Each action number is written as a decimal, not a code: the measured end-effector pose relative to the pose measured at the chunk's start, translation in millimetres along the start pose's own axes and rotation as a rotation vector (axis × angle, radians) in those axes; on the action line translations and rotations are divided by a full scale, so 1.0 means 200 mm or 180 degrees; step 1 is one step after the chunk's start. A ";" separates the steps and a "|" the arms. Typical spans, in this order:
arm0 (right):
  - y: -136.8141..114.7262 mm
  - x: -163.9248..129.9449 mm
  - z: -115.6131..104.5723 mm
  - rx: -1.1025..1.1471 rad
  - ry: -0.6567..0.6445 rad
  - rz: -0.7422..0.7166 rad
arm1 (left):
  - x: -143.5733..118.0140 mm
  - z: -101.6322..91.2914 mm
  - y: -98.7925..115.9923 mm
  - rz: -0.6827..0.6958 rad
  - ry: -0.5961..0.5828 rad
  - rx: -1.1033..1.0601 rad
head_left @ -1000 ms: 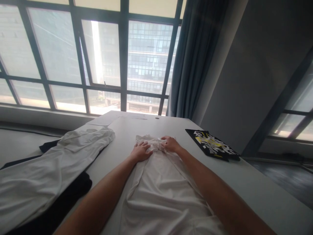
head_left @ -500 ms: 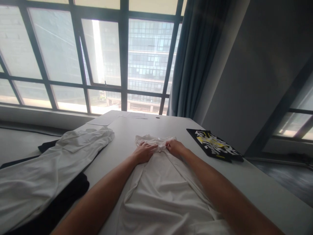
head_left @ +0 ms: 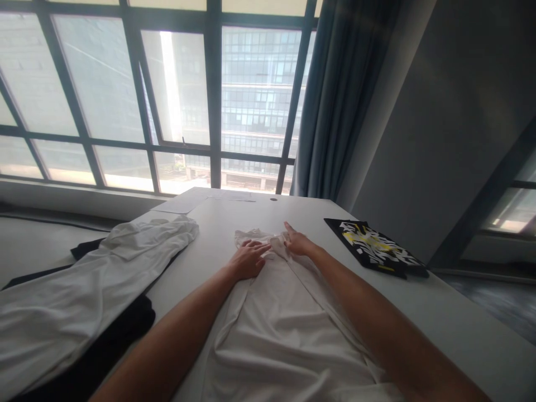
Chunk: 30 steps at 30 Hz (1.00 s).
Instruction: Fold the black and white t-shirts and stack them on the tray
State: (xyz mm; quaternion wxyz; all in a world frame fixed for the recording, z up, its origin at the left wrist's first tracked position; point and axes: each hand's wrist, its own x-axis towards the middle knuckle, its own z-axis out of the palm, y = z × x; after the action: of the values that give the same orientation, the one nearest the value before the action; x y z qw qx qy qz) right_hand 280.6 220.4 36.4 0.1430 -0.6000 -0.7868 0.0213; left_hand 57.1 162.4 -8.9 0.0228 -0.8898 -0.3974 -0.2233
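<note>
Head view, my left hand [head_left: 248,261]: it lies flat, palm down, fingers spread on the far end of the white garment [head_left: 276,324], just left of its bunched collar end. It pinches nothing.

Head view, my right hand [head_left: 298,244]: it rests on the same far end, just right of the left one, with the forefinger stretched out towards the window and the other fingers curled onto the cloth. I cannot tell whether those curled fingers nip a fold.

What has just changed: a second ago both my hands were pressed down on the crumpled collar, close together. Now the right forefinger has lifted and points away, and the left hand has slid a little along the cloth. I judge that the far end has been smoothed and my hold on it is easing.

White garment: it lies lengthwise on the counter [head_left: 439,312], running from the near edge under my forearms to the middle, flat but with soft creases.

Left of it: a second white garment [head_left: 84,296] spread out over dark cloth [head_left: 121,335], well apart from my hands.

Right of it: a black piece with a white and yellow print [head_left: 374,251], lying flat near the far right edge of the counter.

Containers: I see none here; nothing on the counter holds anything else.

Far side: a big window [head_left: 180,95] and a blue curtain [head_left: 335,95].
</note>
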 end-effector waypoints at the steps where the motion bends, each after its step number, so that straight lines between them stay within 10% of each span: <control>1: 0.00 -0.01 0.02 -0.0017 -0.0022 -0.0052 | 0.00 0.00 0.00 -0.0047 -0.0012 -0.0009; 8: 0.03 -0.18 0.10 -0.0079 0.0734 0.0063 | -0.01 -0.02 0.03 -0.0431 -0.0152 -0.0078; 24: 0.07 -0.23 0.14 0.0117 0.0585 -0.0508 | 0.51 0.02 0.08 -0.1811 -0.0024 -0.0446; 30: 0.07 -0.23 0.13 0.0191 0.1025 -0.0119 | 0.46 0.06 0.10 -0.2965 0.0381 -0.1946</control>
State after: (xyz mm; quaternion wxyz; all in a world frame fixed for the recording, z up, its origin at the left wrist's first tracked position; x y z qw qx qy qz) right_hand 297.4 184.3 0.5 0.2854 -0.5763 -0.7638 -0.0543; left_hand 130.3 215.5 21.8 -0.3148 -0.5721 -0.6637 -0.3649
